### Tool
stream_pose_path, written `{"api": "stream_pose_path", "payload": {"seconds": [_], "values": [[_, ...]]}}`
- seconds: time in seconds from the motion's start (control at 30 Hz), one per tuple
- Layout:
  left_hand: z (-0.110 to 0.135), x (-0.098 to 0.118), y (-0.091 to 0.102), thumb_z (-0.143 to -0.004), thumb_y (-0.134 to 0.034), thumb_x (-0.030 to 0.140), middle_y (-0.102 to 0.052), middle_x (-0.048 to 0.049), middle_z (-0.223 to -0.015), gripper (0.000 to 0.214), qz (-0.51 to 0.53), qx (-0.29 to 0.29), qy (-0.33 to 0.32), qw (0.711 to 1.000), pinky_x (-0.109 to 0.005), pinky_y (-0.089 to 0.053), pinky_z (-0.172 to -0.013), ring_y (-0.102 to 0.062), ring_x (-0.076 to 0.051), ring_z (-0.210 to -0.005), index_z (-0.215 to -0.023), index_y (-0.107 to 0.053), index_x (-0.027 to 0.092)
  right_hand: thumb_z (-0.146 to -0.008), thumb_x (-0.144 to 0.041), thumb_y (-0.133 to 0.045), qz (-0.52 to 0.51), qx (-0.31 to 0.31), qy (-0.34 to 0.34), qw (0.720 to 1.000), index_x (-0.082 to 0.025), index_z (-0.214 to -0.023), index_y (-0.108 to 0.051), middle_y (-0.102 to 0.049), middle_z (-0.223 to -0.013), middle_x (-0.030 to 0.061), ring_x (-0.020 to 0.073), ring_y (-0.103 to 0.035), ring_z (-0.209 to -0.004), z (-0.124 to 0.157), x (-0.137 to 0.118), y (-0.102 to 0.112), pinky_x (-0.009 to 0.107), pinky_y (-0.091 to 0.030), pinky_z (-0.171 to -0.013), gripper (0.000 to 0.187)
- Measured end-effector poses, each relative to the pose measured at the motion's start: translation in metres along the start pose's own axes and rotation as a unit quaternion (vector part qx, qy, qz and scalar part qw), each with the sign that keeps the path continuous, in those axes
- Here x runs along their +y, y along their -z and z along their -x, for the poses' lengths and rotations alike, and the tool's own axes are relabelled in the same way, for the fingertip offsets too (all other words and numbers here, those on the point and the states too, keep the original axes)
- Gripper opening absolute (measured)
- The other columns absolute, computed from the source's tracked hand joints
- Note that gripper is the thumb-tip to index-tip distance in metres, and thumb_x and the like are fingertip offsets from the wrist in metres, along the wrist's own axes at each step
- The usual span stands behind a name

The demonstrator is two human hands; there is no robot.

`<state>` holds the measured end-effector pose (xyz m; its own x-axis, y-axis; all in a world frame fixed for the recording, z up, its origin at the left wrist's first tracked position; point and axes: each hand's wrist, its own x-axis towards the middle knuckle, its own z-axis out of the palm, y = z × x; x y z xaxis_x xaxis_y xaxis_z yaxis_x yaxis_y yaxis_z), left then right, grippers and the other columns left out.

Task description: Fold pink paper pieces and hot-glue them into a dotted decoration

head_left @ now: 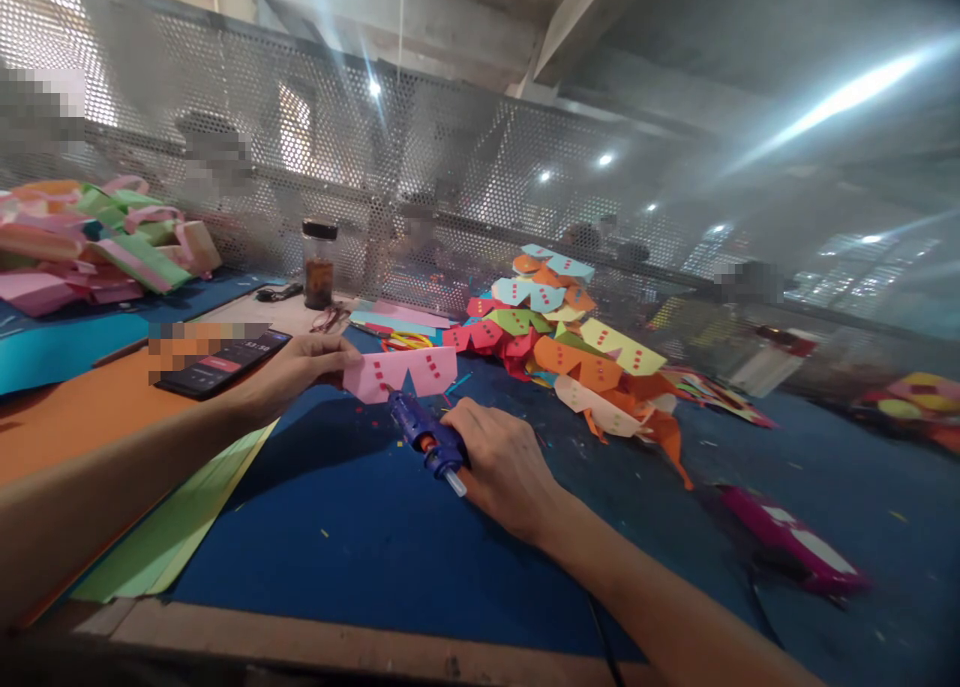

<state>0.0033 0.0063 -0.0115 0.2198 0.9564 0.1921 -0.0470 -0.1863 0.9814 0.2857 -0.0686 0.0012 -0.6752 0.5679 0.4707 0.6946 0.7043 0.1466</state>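
Note:
Between the fingers of my left hand (319,362) is the left end of a pink paper cutout (433,369), which has a notch in its lower edge and small red squares on both sides. My right hand (499,457) is wrapped round a blue hot glue gun (420,432). Its nozzle points up and left at the lower edge of the pink cutout; whether they touch I cannot tell. A clear glue stick (454,482) sticks out of the gun's back end. Just beyond my right hand lies a pile of similar coloured paper cutouts (577,367).
A phone (225,365) lies on orange paper (82,407) at the left. Behind it stands a jar with a dark lid (319,267). Folded paper pieces (97,232) are heaped at the far left. A magenta device (791,537) sits at the right. Perforated metal mesh (450,157) closes off the back.

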Motion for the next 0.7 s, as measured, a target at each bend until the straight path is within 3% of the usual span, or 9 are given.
{"api": "stream_pose_path", "payload": {"seconds": [0.7], "values": [[0.0018,0.0045,-0.0016,-0.073,-0.079,0.037,-0.066,-0.0026,-0.069,0.023,-0.009,0.0,0.001,1.0,-0.028,-0.05,-0.067,-0.061,-0.015,-0.066,-0.071,-0.071,0.015,-0.09,-0.021,-0.062,-0.001,0.001,-0.003,1.0,-0.017,-0.096,-0.057,-0.066,-0.09,0.0058,0.0201,-0.059,-0.075,0.0,-0.0003,-0.001,0.032,-0.038,-0.066,0.009]]}}
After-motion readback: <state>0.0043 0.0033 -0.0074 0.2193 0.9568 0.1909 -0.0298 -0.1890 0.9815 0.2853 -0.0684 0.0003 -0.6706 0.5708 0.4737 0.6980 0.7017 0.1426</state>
